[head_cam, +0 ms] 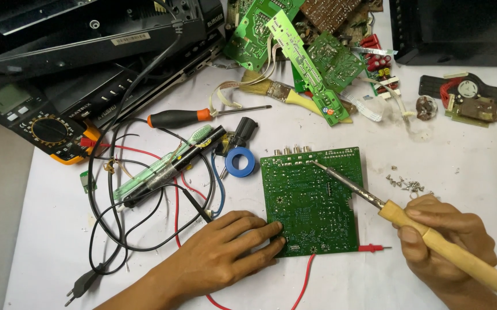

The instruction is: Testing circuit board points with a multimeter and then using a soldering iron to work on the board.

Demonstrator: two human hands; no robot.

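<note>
Board point(311, 201), judged light, rigid, fragile, is pinned flat at near-left edge by open left hand point(225, 252); iron point(432, 238) is gripped by right hand point(449, 241).

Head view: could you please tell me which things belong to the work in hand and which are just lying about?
In use: green circuit board, soldering iron, left hand, right hand.
Lying about: multimeter, screwdriver, brush, blue tape roll, loose screws.

Multimeter point(41, 123), screwdriver point(185, 117), brush point(283, 92), solder roll point(240, 162), screws point(406, 183).
</note>
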